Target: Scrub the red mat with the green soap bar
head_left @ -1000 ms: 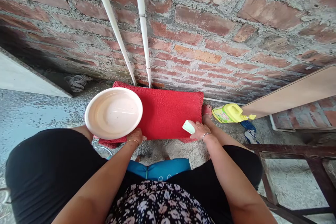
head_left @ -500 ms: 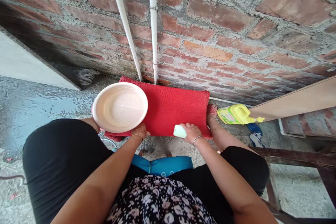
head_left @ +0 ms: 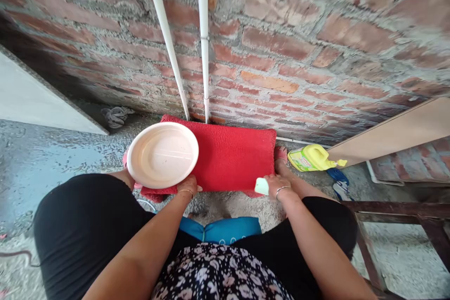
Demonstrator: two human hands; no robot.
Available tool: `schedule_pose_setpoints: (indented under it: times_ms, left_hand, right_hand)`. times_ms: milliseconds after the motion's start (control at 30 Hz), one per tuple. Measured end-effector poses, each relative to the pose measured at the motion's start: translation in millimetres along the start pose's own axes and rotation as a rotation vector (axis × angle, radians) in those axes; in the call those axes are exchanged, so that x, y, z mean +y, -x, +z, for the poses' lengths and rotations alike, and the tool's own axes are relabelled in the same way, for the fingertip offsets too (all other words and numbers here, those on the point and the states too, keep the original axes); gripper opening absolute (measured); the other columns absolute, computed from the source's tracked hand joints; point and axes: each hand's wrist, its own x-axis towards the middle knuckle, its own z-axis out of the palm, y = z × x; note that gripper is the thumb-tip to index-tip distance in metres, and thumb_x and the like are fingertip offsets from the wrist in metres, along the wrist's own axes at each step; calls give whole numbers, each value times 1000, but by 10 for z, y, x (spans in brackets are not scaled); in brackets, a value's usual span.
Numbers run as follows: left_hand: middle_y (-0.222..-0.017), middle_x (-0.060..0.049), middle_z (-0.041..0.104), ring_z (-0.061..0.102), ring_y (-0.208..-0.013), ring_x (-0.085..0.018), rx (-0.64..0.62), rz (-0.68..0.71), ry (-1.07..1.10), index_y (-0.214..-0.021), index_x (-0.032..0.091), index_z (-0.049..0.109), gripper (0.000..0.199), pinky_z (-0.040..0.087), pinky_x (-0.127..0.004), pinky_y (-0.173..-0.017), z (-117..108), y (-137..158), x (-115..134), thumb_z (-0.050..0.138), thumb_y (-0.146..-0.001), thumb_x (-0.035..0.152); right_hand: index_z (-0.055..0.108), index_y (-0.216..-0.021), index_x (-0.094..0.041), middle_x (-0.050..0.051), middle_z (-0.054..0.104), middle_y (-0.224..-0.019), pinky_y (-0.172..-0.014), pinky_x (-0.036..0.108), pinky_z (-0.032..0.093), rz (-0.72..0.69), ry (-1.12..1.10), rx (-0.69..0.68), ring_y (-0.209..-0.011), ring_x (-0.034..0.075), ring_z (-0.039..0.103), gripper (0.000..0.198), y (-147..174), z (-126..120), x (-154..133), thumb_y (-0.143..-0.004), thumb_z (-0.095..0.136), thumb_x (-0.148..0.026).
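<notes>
Clock: read with the mat's middle as centre and 12 at the brick wall (head_left: 267, 42).
Red textured mat: spread over a low support that is mostly hidden, with folds hanging at 8 o'clock.
Pale green block: seen over the mat's near edge at 4 o'clock; whether it is a brush or a soap bar, and whether the mat is touched by it, cannot be made out.
Right hand (head_left: 276, 184): clamped around the right end of the pale green block (head_left: 261, 186), the fingers slightly blurred.
Left hand (head_left: 187, 184): rested at 8 o'clock, on the near edge of the red textured mat (head_left: 232, 159); its fingers are partly hidden, so whether they are closed on the fabric cannot be seen.
Plastic basin (head_left: 131, 154): set on the mat at 9 o'clock, its rim just beside the left hand.
Yellow jug (head_left: 311, 157): laid tilted at 3 o'clock, off the mat.
Stroke: as a judgement, the block is best held flat and pressed evenly, with the fabric pinned by the left hand.
Care: the basin's rim is best left unbumped, since a spill seems possible.
</notes>
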Motion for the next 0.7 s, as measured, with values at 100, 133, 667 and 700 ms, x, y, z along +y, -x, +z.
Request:
schedule_pose_setpoints:
  times_ms: [100,133,667,700]
  left_hand:
    - [-107,-17,66,60,-103,-29,12,1,9,-100,14,61,49,45,-34,-85,2,33,-36,71,-63,46]
    - [-109,-16,65,60,-105,-28,21,5,10,-101,14,60,50,45,-34,-86,6,40,-53,70,-64,46]
    - [-115,-13,61,57,-108,-26,-122,375,-241,-111,19,58,37,43,-38,-92,-123,724,-59,50,-76,29]
    - [-118,-13,59,56,-111,-27,-119,380,-262,-113,19,57,39,42,-40,-93,-141,774,-40,49,-76,29]
  right_hand:
    - [52,-118,-23,11,57,-113,-85,42,40,-117,-40,102,-103,29,54,60,210,-46,-468,-60,69,-23]
    - [52,-118,-23,11,57,-112,-84,42,41,-154,-49,124,-102,29,54,61,277,-57,-606,-60,69,-22]
    - [54,-117,-18,12,59,-114,-90,43,44,-239,-94,137,-105,30,56,81,443,-423,-899,-42,81,-22]
    - [54,-117,-18,12,59,-114,-90,43,44,-257,-104,146,-105,30,56,80,456,-433,-896,-42,81,-23]
